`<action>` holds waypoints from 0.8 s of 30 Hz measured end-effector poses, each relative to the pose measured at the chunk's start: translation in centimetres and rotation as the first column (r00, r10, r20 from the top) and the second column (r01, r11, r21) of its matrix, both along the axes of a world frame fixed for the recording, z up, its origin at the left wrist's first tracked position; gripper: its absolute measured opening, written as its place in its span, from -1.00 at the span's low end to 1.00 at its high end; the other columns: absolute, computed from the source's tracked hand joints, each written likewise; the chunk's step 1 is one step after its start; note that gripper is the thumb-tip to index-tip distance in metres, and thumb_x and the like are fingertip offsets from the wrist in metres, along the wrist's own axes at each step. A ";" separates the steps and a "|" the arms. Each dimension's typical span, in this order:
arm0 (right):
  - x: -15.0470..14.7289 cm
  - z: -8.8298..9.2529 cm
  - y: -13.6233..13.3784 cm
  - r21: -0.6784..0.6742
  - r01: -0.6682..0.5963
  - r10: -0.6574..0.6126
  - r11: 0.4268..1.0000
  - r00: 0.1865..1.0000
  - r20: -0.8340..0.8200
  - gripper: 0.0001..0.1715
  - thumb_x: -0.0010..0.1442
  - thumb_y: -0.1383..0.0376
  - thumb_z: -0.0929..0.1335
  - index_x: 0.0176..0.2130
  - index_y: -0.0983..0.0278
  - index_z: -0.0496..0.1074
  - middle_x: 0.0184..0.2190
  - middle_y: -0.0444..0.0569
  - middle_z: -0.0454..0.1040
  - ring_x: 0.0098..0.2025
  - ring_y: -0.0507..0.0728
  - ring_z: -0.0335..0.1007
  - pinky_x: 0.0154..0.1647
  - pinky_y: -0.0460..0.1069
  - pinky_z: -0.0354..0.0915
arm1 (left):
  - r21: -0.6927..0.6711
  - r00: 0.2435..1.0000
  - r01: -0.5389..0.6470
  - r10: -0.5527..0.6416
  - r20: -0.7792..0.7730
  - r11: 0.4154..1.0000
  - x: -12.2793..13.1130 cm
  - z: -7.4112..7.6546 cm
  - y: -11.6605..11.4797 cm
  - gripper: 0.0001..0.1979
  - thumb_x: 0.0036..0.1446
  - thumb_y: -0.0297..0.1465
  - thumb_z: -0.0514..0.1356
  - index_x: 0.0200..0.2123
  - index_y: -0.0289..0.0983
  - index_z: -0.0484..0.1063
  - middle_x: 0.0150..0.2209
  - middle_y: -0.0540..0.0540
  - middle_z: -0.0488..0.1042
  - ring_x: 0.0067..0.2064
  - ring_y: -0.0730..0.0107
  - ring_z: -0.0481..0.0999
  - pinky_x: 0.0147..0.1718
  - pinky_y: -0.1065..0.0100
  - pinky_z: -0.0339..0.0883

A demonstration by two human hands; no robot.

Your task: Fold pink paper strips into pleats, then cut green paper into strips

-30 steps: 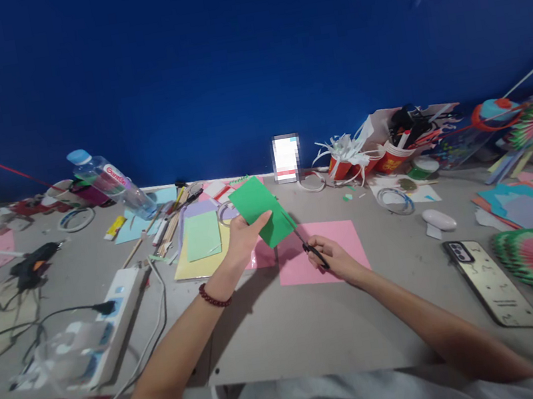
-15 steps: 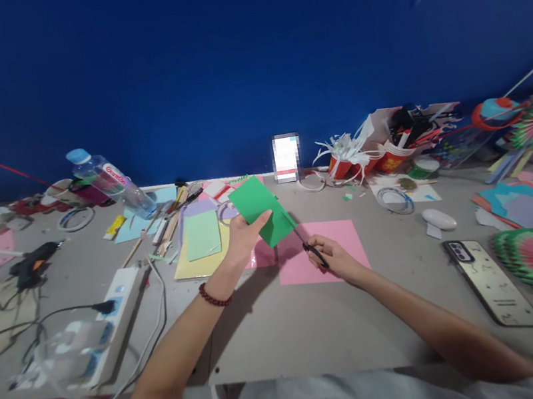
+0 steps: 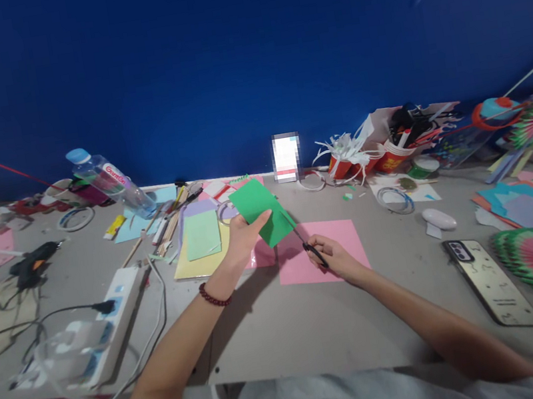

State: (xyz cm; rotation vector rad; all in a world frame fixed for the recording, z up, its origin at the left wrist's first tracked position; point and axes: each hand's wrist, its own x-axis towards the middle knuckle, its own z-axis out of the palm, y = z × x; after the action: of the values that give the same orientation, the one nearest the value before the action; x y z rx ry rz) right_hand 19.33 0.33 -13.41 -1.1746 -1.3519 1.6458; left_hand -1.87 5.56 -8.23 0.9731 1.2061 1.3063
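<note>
Green paper [image 3: 258,204], one sheet, plain, lifted off the bench [image 3: 288,334]; judged part-way through a cut. Scissors [image 3: 321,260], one pair, dark handles, blades meeting the paper's right edge; a line runs in from there, whether slit or blade cannot be told. Done, by appearance: cut begun. Left: most of the sheet, whole, with no piece seen parted from it.

Left hand [image 3: 243,237]: clamped on the paper's near left side, thumb on top, fingers hidden beneath. Right hand [image 3: 328,254]: closed round the scissor handles, near and right of the paper. Hands apart, the paper lying to the far side, between them. Pink sheet [image 3: 345,234], flat on the bench, under the right hand, uncut as far as shown
</note>
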 end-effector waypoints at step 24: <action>0.2 -0.3 0.0 -0.013 0.011 -0.011 1.000 1.000 -0.012 -0.63 0.06 0.03 0.41 -0.37 0.21 0.24 -0.66 -0.31 0.20 -0.66 -0.08 0.01 -0.71 -0.17 0.02 | 0.004 1.000 -0.005 0.005 0.016 1.000 0.0 -0.4 0.2 -0.65 -0.20 -0.22 0.44 -0.34 -0.32 0.59 -0.24 -0.17 0.63 -0.22 0.15 0.60 -0.25 0.23 0.50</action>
State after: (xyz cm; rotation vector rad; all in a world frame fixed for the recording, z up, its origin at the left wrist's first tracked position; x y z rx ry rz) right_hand 19.50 0.35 -13.68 -1.1756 -1.3273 1.6539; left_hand -1.91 5.72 -8.63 0.9615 1.1943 1.3183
